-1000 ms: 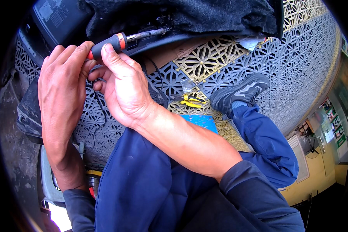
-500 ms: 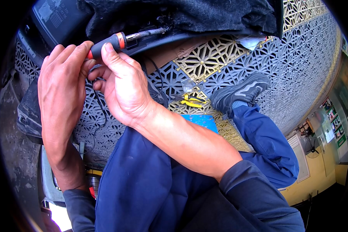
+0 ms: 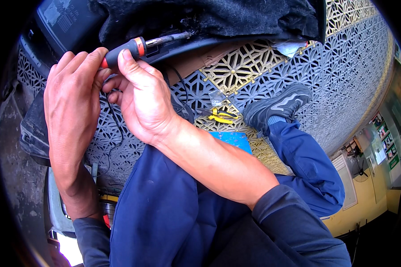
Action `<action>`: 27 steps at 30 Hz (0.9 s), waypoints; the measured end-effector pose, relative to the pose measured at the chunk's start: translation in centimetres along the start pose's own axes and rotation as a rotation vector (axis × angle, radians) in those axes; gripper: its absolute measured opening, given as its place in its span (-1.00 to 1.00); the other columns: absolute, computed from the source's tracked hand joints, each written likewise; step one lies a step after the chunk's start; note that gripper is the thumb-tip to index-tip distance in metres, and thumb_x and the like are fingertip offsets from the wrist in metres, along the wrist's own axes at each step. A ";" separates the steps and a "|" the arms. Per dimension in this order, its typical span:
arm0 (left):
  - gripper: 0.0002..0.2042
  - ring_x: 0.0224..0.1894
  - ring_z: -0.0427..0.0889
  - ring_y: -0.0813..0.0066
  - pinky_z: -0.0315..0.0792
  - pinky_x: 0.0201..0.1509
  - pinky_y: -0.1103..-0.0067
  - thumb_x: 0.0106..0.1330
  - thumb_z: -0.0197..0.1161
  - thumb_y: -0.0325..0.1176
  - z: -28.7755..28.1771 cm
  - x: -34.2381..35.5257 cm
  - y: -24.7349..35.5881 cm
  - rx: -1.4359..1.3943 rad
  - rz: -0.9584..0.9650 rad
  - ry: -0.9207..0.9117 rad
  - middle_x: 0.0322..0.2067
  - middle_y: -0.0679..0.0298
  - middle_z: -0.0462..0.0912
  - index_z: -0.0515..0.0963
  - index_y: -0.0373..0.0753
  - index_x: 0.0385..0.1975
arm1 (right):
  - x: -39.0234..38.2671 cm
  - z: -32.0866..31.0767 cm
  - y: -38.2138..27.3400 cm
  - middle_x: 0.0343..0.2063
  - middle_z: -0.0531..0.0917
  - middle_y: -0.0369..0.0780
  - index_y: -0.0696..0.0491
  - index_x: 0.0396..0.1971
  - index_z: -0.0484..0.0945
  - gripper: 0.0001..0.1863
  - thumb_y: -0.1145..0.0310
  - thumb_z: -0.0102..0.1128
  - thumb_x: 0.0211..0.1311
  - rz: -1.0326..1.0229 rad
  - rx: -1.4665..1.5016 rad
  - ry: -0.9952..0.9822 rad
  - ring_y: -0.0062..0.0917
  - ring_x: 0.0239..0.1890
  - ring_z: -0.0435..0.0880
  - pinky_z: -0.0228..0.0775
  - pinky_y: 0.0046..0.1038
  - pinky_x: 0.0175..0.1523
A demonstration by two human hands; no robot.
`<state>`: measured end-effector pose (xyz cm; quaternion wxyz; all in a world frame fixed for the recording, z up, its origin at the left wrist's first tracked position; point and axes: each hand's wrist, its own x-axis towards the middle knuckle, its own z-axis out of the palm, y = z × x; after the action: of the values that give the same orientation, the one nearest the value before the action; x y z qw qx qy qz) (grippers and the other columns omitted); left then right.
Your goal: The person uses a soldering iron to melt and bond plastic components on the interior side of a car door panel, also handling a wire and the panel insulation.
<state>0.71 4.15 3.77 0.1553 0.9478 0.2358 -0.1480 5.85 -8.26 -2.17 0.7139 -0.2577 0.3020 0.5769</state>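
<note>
The tip of the black-and-orange-handled screwdriver (image 3: 133,48) vanishes beneath dark felt-like fabric (image 3: 218,18) at the top of the frame. The butt of its handle is buried between the left hand (image 3: 71,89) and right hand (image 3: 142,95). Small yellow-handled pliers (image 3: 220,116) at centre are partly masked by the right wrist. Wall items at far right are too small to tell.

This looks like a vehicle repair workshop: patterned interlocking plastic floor tiles (image 3: 343,66) cover the ground, a dark felt-lined body panel (image 3: 218,20) lies at the far side, yellow-handled pliers (image 3: 221,116) rest on the tiles, and the person wears blue work overalls (image 3: 173,209).
</note>
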 end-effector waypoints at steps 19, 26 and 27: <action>-0.72 -0.29 0.54 0.21 0.45 -0.17 0.37 0.31 0.29 -0.50 -0.2 0.0 -0.3 -0.036 -0.003 0.010 -0.34 0.14 0.62 0.66 -0.34 0.00 | -0.1 0.3 0.0 -0.25 0.69 -0.34 0.03 -0.07 0.61 -0.63 0.01 0.09 0.58 0.016 -0.035 0.003 -0.67 -0.27 0.61 0.37 -0.58 -0.19; -0.72 -0.30 0.53 0.22 0.46 -0.18 0.38 0.30 0.30 -0.51 0.1 -0.6 -1.1 -0.039 0.001 0.024 -0.36 0.15 0.60 0.67 -0.34 0.00 | 0.0 0.3 0.5 -0.21 0.69 -0.35 0.02 -0.04 0.61 -0.63 0.00 0.09 0.58 0.024 -0.042 -0.016 -0.67 -0.25 0.61 0.37 -0.57 -0.18; -0.72 -0.30 0.53 0.22 0.46 -0.18 0.38 0.30 0.30 -0.51 0.1 -0.6 -1.2 -0.038 0.001 0.028 -0.37 0.15 0.59 0.67 -0.34 0.00 | 0.0 0.3 0.5 -0.21 0.69 -0.35 0.02 -0.04 0.61 -0.63 0.00 0.10 0.58 0.026 -0.044 -0.019 -0.67 -0.25 0.61 0.37 -0.57 -0.17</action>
<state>-0.43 4.84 3.61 0.1700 0.9467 0.2404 -0.1303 5.40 -7.96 -1.95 0.7032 -0.2639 0.2859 0.5951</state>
